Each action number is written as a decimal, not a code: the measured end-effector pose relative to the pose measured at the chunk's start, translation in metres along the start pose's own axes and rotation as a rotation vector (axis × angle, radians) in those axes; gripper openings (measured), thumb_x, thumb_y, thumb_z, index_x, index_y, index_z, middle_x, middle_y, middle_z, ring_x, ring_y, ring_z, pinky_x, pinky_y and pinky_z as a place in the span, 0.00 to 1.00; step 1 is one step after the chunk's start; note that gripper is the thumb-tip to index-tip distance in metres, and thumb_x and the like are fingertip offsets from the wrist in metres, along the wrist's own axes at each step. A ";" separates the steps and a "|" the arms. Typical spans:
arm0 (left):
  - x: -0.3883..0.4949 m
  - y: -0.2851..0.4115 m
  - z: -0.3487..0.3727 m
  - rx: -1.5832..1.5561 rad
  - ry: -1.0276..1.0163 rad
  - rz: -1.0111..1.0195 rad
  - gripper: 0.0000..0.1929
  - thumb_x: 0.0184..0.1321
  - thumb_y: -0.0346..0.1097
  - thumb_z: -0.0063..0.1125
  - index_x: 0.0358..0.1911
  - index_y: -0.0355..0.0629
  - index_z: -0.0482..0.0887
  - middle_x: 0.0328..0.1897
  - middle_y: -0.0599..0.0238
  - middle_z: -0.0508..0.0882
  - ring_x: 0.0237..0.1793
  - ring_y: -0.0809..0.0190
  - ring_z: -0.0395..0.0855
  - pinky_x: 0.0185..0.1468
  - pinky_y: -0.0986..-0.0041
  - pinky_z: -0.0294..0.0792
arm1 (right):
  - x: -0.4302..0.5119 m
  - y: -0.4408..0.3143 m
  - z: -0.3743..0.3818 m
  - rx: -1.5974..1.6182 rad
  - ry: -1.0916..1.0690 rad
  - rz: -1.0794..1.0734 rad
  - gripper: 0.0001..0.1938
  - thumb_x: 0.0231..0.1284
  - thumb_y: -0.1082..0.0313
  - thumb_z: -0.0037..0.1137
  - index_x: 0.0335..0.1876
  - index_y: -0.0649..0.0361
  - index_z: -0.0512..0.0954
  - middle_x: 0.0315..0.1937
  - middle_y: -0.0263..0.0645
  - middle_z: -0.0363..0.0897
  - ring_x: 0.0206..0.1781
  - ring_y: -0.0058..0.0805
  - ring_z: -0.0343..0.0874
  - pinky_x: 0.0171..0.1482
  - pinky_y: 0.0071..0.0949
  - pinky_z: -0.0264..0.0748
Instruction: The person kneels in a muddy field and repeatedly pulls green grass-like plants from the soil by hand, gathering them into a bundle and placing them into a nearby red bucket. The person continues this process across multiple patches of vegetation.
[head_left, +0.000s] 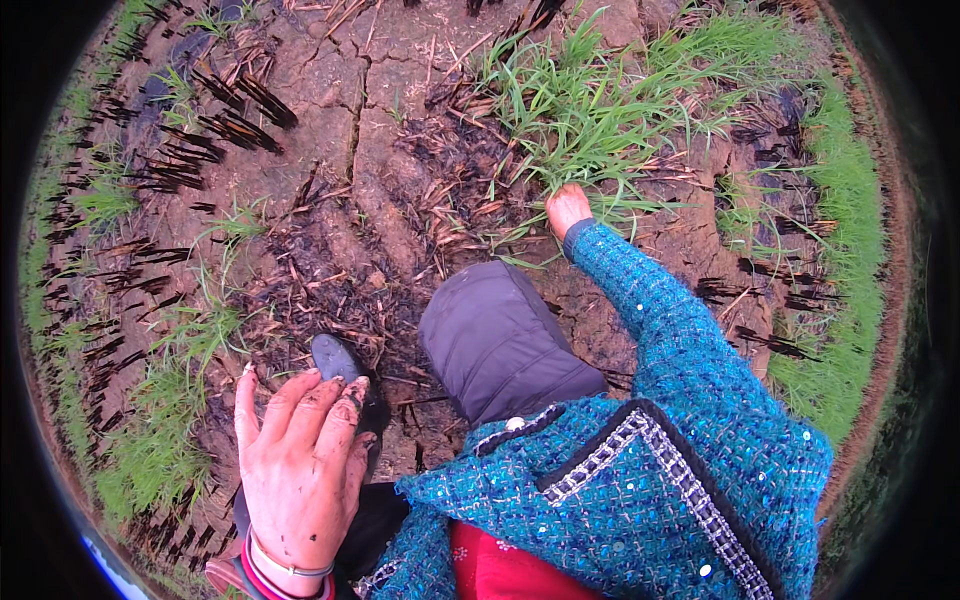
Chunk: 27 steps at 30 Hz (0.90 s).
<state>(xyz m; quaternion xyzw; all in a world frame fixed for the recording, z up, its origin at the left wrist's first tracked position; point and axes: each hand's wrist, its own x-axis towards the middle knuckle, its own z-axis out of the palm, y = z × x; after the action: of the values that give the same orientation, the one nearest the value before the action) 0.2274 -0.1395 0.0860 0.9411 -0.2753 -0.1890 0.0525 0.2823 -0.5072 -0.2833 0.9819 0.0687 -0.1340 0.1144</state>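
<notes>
My left hand (304, 465), its back up and its fingers muddy, is at the lower left above a dark boot (335, 358). It holds nothing, and bracelets circle the wrist. My right hand (568, 208) reaches out from a blue tweed sleeve to the base of a clump of long green grass (592, 120). Blades hide its fingers, so whether they grip the stems cannot be told. Dark, wet dead straw (450, 180) lies on the soil left of this hand. My knee in dark quilted trousers (495, 337) is between the two hands.
Cracked brown soil (390, 210) stretches ahead, with a long crack at the upper middle. Blackened stubble (240, 124) stands in tufts at the upper left and along the right. More grass (161, 442) grows at the lower left, and a green strip (847, 262) borders the right side.
</notes>
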 end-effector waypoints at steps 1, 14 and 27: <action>-0.001 0.000 0.000 -0.001 -0.004 -0.003 0.19 0.42 0.34 0.58 0.43 0.43 0.78 0.42 0.61 0.79 0.50 0.56 0.72 0.63 0.48 0.49 | 0.006 0.001 0.000 -0.010 -0.106 0.079 0.08 0.47 0.68 0.47 0.28 0.55 0.79 0.31 0.38 0.79 0.41 0.34 0.77 0.47 0.36 0.68; -0.011 -0.011 0.002 -0.039 0.013 -0.038 0.20 0.43 0.34 0.58 0.44 0.43 0.78 0.42 0.63 0.79 0.50 0.57 0.72 0.63 0.47 0.49 | 0.014 0.015 0.047 0.412 -0.350 0.568 0.13 0.50 0.63 0.49 0.41 0.55 0.78 0.41 0.45 0.78 0.45 0.43 0.78 0.48 0.38 0.74; -0.010 -0.012 0.005 -0.005 -0.049 -0.099 0.21 0.36 0.30 0.58 0.41 0.38 0.77 0.42 0.60 0.78 0.50 0.53 0.72 0.63 0.47 0.49 | 0.003 0.013 -0.008 0.764 0.138 0.497 0.24 0.51 0.46 0.50 0.30 0.65 0.74 0.31 0.55 0.76 0.35 0.51 0.77 0.37 0.41 0.72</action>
<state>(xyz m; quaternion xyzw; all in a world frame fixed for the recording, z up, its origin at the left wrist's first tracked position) 0.2236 -0.1244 0.0825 0.9486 -0.2290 -0.2149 0.0388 0.2897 -0.5172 -0.2738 0.9471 -0.2155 -0.0526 -0.2319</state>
